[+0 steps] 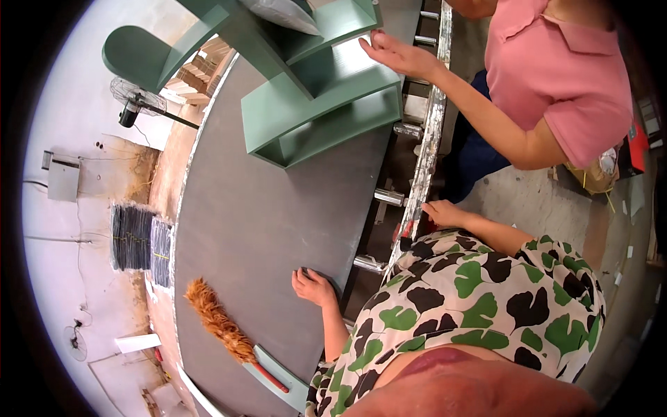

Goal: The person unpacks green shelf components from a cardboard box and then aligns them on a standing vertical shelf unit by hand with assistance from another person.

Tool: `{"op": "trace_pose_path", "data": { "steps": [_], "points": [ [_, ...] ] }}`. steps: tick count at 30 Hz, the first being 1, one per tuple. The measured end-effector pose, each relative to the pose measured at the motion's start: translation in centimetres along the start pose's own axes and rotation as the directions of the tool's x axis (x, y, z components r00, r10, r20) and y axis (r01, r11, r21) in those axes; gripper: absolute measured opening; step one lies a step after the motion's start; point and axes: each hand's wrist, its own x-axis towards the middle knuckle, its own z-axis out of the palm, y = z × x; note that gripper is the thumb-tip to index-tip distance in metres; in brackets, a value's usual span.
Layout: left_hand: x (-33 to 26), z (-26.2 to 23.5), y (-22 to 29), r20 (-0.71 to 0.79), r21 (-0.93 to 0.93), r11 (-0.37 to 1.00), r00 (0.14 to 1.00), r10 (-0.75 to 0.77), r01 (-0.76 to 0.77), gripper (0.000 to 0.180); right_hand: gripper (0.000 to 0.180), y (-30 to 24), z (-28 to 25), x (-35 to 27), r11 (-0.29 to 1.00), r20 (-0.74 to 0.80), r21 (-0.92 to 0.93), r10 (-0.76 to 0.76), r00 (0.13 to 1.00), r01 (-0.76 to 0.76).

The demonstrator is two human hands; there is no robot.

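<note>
Item 1: shelf unit of matt green panels with curved outlines and open compartments point(313, 104), resting tilted to the view at the far end of the dark grey flat work surface point(271, 208); a pale plastic-wrapped bundle point(285, 14) lies in its upper part.

Item 2: left hand point(314, 288), near the surface's edge, fingers curled inward; whether they grip anything cannot be told. The shelf unit lies well apart from these fingers, toward the top of the view.

Item 3: right hand point(445, 213), at the paint-flecked metal rail point(432, 132), fingers bent; their grip cannot be told. The shelf unit is well apart from these too.

Item 4: co-worker's hand point(403, 57), from a person in a pink collared shirt point(556, 76); fingertips at the shelf unit's edge, contact uncertain.

Item 5: fluffy orange-brown duster with red handle point(219, 323), its handle lying across a pale green flat panel point(295, 393), apart from the left hand.

Item 6: shiny metal rollers point(390, 197), between surface and rail.
</note>
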Motion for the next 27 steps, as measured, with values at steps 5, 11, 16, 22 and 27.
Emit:
{"op": "trace_pose_path", "data": {
  "steps": [5,11,16,22,27],
  "points": [
    [-0.3,-0.7,0.5,0.003,-0.027,1.000,1.000,-0.012,0.012,0.028,0.051,1.8,1.0,0.4,0.985,-0.001,-0.145,-0.098,0.995,0.097],
    [0.2,-2.2,1.1,-0.008,-0.097,0.995,1.000,-0.023,0.022,0.029,0.056,2.6,1.1,0.4,0.960,-0.029,-0.231,-0.169,0.985,0.158],
    [-0.5,-1.9,0.7,0.018,-0.058,0.996,0.998,-0.064,0.065,0.029,0.062,1.9,0.5,0.9,0.944,0.036,-0.305,-0.121,0.992,0.127],
    [0.6,-2.1,0.5,-0.029,-0.218,0.976,0.999,-0.031,0.024,0.025,0.058,0.9,0.4,0.1,0.975,0.016,-0.205,-0.081,0.997,0.082],
    [9.1,-2.1,3.6,-0.221,-0.496,0.845,0.970,0.100,-0.200,0.012,0.054,3.2,1.5,0.9,0.956,0.013,-0.257,-0.141,0.990,0.139]
  ]
}}
